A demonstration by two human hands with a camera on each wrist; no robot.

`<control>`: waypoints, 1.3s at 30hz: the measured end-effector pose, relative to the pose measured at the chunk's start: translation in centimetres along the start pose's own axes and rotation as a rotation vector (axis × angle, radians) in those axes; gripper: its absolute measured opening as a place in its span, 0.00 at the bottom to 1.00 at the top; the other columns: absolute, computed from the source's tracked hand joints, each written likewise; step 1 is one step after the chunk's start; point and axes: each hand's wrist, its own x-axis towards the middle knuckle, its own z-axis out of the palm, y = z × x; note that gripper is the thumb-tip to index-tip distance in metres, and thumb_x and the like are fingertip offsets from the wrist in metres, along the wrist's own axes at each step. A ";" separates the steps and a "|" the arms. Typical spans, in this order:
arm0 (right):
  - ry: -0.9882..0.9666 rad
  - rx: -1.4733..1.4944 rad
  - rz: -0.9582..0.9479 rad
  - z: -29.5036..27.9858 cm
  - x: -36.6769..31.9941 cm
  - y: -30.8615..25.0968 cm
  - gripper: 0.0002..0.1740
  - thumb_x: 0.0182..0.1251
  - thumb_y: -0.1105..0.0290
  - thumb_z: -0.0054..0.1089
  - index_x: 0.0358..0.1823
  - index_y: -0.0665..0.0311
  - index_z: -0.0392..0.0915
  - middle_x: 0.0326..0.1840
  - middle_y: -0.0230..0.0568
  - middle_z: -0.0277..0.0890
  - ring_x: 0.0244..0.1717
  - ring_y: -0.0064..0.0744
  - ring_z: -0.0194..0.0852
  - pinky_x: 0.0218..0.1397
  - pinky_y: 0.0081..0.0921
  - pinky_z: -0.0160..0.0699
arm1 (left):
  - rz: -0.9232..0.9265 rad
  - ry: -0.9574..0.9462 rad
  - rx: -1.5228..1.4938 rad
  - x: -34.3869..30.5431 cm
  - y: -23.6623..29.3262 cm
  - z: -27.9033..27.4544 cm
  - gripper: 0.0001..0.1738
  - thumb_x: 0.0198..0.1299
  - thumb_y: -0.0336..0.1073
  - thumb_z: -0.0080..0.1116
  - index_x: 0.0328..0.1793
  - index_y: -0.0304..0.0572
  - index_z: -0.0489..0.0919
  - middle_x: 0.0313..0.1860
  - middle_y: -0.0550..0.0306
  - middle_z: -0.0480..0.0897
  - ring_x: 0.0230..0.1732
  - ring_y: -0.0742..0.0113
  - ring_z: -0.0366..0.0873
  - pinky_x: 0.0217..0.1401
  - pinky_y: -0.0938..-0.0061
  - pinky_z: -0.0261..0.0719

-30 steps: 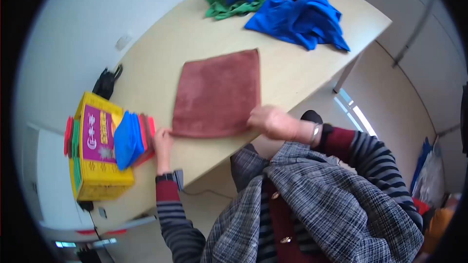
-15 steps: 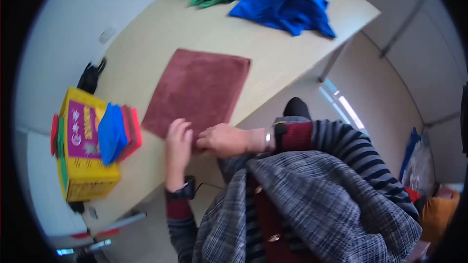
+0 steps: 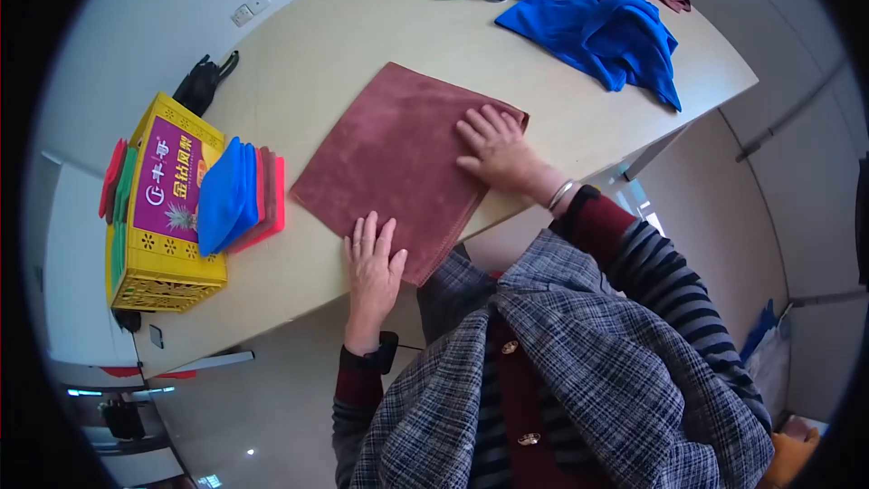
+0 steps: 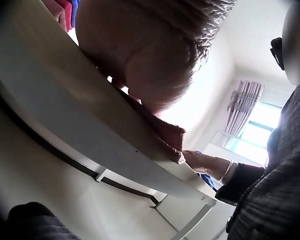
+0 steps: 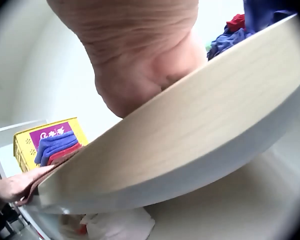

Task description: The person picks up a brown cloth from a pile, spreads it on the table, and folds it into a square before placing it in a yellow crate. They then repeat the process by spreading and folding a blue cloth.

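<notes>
Near the frame's centre, the left hand (image 3: 372,270) and right hand (image 3: 503,157) rest, fingers straight and slightly spread, on the brown cloth (image 3: 396,156), seemingly to keep it flat.

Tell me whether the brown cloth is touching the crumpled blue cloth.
Apart: the head view shows a strip of bare tabletop between the brown cloth and the crumpled blue cloth.

reddish-brown cloth (image 3: 389,149), yellow crate (image 3: 186,255), grey plaid garment (image 3: 615,353).
</notes>
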 end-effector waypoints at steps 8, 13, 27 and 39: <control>-0.104 -0.020 0.256 -3.1 -0.3 4.3 0.40 0.76 0.43 0.48 0.81 0.58 0.58 0.86 0.47 0.48 0.86 0.53 0.38 0.86 0.53 0.38 | -0.037 -0.116 -0.022 0.8 -1.7 -1.9 0.28 0.73 0.45 0.52 0.77 0.45 0.70 0.81 0.41 0.62 0.81 0.41 0.56 0.82 0.50 0.53; -0.077 -0.050 -0.025 -2.0 1.8 0.0 0.41 0.75 0.43 0.50 0.81 0.57 0.57 0.85 0.47 0.49 0.86 0.53 0.38 0.85 0.54 0.40 | -0.094 -0.006 -0.117 6.9 -8.8 -2.5 0.30 0.76 0.48 0.50 0.79 0.44 0.67 0.80 0.39 0.62 0.81 0.40 0.55 0.81 0.53 0.55; -0.367 -0.114 -0.102 -6.4 12.6 1.5 0.29 0.74 0.53 0.54 0.70 0.59 0.71 0.74 0.45 0.70 0.72 0.46 0.69 0.72 0.45 0.68 | -0.329 -0.223 0.154 10.9 -16.4 -1.5 0.39 0.75 0.57 0.45 0.84 0.46 0.56 0.83 0.41 0.57 0.84 0.42 0.50 0.82 0.46 0.51; -0.064 0.152 -0.532 6.2 21.0 -12.9 0.36 0.75 0.43 0.48 0.76 0.56 0.65 0.82 0.41 0.59 0.83 0.47 0.50 0.83 0.51 0.47 | -0.301 -0.236 0.233 12.1 -15.6 -0.8 0.39 0.74 0.56 0.48 0.83 0.44 0.57 0.82 0.43 0.58 0.82 0.42 0.54 0.79 0.44 0.56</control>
